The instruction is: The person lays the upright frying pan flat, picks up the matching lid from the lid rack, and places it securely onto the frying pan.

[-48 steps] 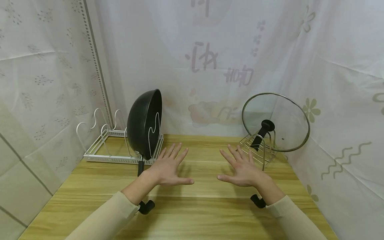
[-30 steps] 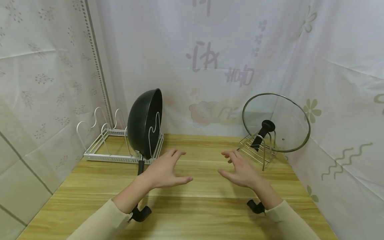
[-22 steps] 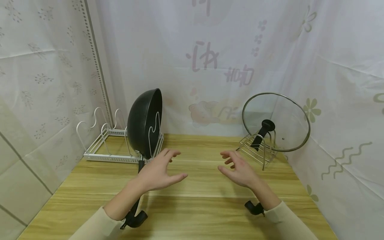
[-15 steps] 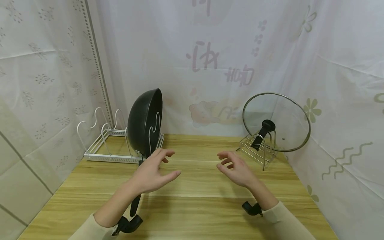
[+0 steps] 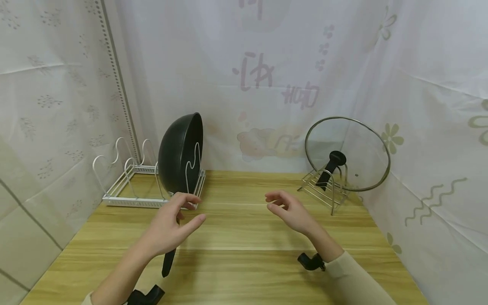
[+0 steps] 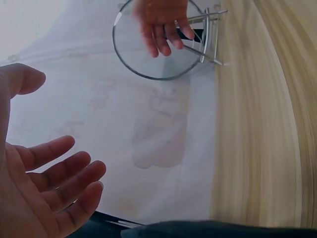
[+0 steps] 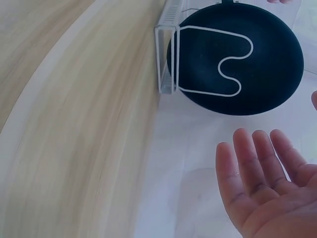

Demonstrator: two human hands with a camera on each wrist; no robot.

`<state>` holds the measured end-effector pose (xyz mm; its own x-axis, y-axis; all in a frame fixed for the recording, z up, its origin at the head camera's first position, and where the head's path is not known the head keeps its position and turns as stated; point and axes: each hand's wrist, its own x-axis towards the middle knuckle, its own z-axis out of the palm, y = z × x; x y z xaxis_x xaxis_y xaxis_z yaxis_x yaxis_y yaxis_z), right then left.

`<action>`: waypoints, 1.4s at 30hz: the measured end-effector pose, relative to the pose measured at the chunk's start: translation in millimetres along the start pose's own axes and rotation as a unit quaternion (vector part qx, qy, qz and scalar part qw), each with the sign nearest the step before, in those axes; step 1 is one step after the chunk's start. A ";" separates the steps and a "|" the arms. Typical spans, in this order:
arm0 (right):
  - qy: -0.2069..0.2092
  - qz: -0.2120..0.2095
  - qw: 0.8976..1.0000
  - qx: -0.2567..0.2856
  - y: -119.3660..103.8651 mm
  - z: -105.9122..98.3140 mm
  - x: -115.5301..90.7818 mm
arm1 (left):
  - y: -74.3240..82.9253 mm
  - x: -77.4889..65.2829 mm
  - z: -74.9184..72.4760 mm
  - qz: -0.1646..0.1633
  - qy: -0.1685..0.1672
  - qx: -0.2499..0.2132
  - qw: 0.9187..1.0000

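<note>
A black wok (image 5: 177, 154) stands on its edge in a white wire rack (image 5: 133, 202), its handle (image 5: 169, 262) pointing toward me over the table. My left hand (image 5: 169, 226) hovers above that handle in the head view, fingers loosely bent and thumb apart, holding nothing. Part of the handle is hidden beneath it. On the right, a glass lid (image 5: 358, 148) with a black knob leans in a small metal wire stand (image 5: 324, 192). My right hand (image 5: 291, 214) is in the air left of and nearer than this stand, fingers relaxed, with nothing in them.
Both racks stand near the back of a wooden table (image 5: 236, 237). Printed white cloth (image 5: 244, 101) hangs behind and along both sides. Black wrist-worn mounts (image 5: 310, 261) stick out inward from the forearms.
Both hands go from spread, straight fingers to loosely bent ones. The left hand has moved left and toward me, over the wok's handle; the right has shifted slightly left. Wok and lid stay put.
</note>
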<state>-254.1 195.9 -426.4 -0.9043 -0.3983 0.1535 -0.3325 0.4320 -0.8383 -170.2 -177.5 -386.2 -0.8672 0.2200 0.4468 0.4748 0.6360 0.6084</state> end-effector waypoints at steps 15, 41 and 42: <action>-0.051 0.002 0.986 0.160 -3.0 26.0 16.2 | -24.9 -29.9 -17.6 -0.040 0.050 -0.020 0.998; -0.102 0.025 0.969 0.222 -18.1 77.0 40.9 | -66.8 -52.0 -18.7 -0.248 -0.037 -0.099 0.963; -0.103 0.024 0.969 0.222 -18.0 78.5 41.3 | -67.0 -51.6 -16.7 -0.255 -0.044 -0.117 0.959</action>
<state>-264.5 108.2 -446.1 -0.8288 -0.5582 0.0387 -0.1018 0.0823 -0.9914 -154.7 -243.8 -439.0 -1.0000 -0.0067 0.0019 -0.0017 0.4964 0.8681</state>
